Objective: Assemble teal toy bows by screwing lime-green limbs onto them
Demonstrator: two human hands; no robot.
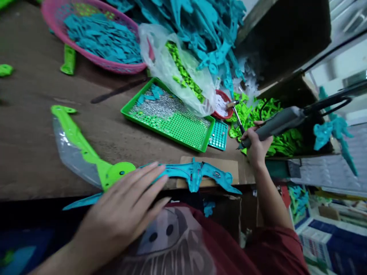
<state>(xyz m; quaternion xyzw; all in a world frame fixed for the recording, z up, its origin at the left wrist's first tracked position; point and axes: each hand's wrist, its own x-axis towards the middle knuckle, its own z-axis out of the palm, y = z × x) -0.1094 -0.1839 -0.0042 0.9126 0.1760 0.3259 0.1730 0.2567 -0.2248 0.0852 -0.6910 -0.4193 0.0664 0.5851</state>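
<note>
A plastic toy assembly lies along the table's front edge, with a teal body (178,170) and a lime-green curved arm (90,156) that has a clear blade-like panel (71,151). My left hand (123,208) lies over its middle, fingers stretched out and resting on the teal part, hiding some of it. To the right, my right hand (256,149) is wrapped round a grey electric screwdriver (279,122), its tip pointing left above the table, apart from the toy. Under the toy's right end is a piece of cardboard (233,172).
A green perforated tray (186,137) holds many small metal pieces. Behind it are a plastic bag (155,46) of green parts and a pink basket (94,57) of teal pieces. A teal small tray (219,135), a hammer (237,118) and a box of green parts (286,141) stand right.
</note>
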